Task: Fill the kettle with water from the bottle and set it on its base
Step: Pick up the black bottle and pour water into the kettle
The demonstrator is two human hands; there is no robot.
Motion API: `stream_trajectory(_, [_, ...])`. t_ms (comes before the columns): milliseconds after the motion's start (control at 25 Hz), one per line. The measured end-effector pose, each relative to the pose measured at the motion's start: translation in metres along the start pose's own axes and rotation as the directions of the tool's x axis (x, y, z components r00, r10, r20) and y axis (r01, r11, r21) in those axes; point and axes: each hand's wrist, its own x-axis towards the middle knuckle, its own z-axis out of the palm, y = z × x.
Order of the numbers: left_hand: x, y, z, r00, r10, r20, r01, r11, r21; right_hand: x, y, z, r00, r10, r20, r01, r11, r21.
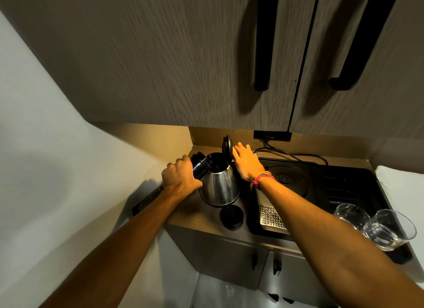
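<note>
Under the wooden cupboards, on the table (197, 216), the steel kettle (219, 186) stands with its lid (227, 145) flipped up. It is not on its base (285, 178), the round black plate just to its right on the dark tray (344, 186). The left hand (180, 178) has its grip wrapped around a dark bottle (199, 164), tipped so that its mouth rests at the kettle's open rim. The right hand (245, 164) lies with its grip spread flat and holding nothing, against the kettle's far side by the lid hinge; whether it touches the handle cannot be told. The bottle's black cap (231, 217) sits on the table just in front of the kettle. No water stream can be made out.

To pour well, keep the bottle's mouth over the middle of the opening and tilt slowly, so the flow does not run down the steel wall. The right hand should steady the kettle and keep the lid back. Two glasses (371, 225) stand well apart at the tray's right edge, out of the way.
</note>
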Motion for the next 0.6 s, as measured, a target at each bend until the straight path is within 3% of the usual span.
stream_trajectory(360, [-0.0016,0.0046,-0.0064,0.999,0.03,-0.027,-0.028,0.995,0.095,-0.0017,-0.0013,0.0002,1.0,-0.013,-0.013,0.012,0.999,-0.038])
stream_trajectory(600, [-0.0021,0.0043,-0.0046,1.0,0.018,-0.024,-0.017,1.0,0.024,-0.0026,-0.0014,0.0004,1.0,0.0,-0.004,0.0,1.0,-0.019])
